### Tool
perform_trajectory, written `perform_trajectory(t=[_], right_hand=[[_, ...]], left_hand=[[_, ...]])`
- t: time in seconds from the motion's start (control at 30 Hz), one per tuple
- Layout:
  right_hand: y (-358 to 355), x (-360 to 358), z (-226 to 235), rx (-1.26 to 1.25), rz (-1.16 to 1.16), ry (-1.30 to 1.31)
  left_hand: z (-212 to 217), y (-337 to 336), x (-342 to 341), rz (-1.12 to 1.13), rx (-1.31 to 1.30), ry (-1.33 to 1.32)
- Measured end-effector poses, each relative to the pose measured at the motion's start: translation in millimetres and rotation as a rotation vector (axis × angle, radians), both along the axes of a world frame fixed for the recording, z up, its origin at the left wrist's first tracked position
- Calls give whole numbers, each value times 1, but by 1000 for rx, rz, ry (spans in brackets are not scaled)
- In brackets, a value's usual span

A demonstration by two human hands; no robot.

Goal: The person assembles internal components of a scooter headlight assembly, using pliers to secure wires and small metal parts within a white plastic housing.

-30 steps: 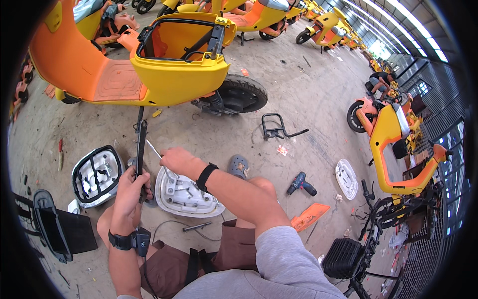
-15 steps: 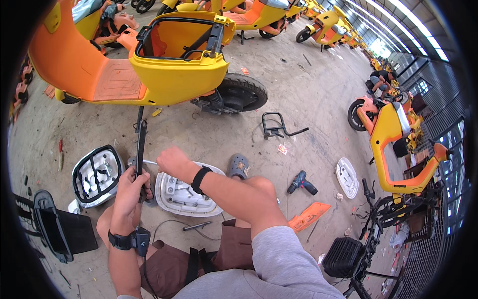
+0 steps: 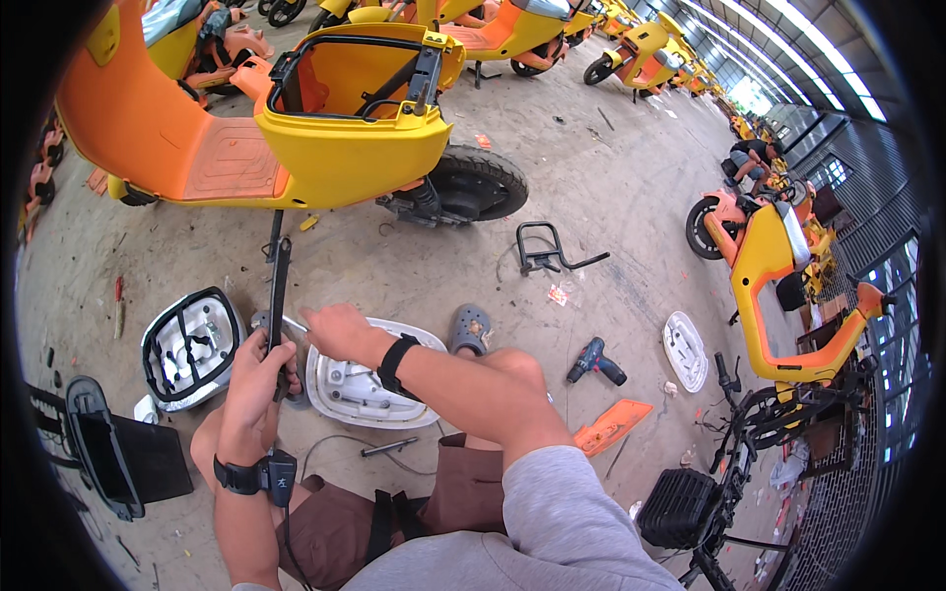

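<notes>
Gripping slim black metal bar [image 3: 279, 295], left hand [image 3: 258, 386]; right hand [image 3: 337, 331] pinching thin silver rod [image 3: 293, 323]

Yellow-orange scooter [image 3: 296, 128], blue cordless drill [image 3: 594, 361], grey clog [image 3: 471, 330], perhaps a rack [image 3: 547, 249].

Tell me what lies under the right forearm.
Under the right forearm lies a white plastic cover, inner side up, on the concrete floor. Its upper right part is hidden by the arm.

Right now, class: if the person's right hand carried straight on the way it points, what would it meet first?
The right hand points leftward, so it would probably first meet the upright black bar that the left hand grips; depth is hard to judge.
</notes>
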State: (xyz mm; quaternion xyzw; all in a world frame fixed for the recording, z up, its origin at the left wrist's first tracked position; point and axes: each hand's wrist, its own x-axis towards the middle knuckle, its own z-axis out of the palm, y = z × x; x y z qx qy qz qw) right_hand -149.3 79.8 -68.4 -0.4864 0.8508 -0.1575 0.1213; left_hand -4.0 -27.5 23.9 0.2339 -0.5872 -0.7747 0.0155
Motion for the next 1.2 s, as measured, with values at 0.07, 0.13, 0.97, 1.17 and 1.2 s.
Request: perform_trajectory(t=[0.07,0.13,0.97,1.17,1.2], right_hand=[[-3,-1,-1,-27,-142,-76],[-4,-3,-1,-45,-229,-125],[2,-25,14,106,283,567],[-5,-10,19,58,290,612],[-5,-11,19,75,278,594]], left_hand=[[1,1,-1,-2,-9,-4],[4,1,-1,2,-34,-19],[-2,1,1,-1,-18,1],[-5,5,-3,-17,-4,0],[-6,5,-3,-24,-11,1]])
